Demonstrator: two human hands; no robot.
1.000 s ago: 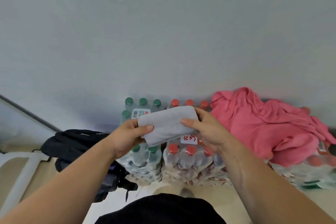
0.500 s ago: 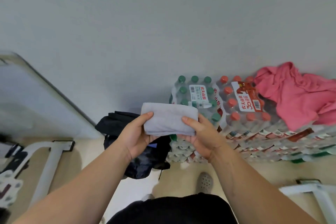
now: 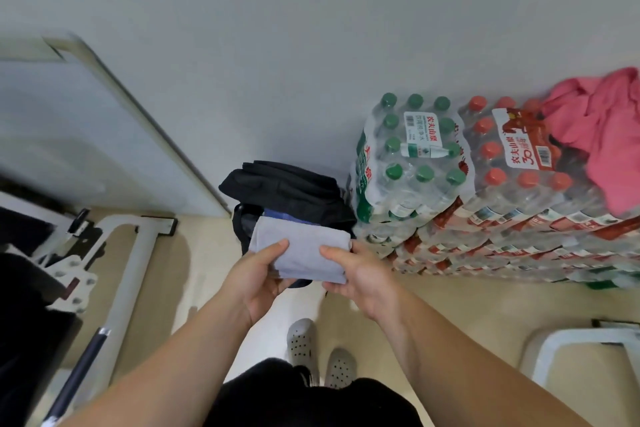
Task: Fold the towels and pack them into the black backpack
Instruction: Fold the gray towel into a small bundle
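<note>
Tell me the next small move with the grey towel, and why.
Probably lower the towel straight down into the backpack. The left hand and right hand grip it, already folded, and it seems to hang just over the backpack's open mouth on the floor.

We hold the towel (image 3: 301, 251) over the backpack (image 3: 287, 191), which sits on the floor (image 3: 207, 270) against the wall (image 3: 277, 80), just left of the bottle packs (image 3: 415, 163); a cloth heap (image 3: 602, 135) lies on those.
</note>
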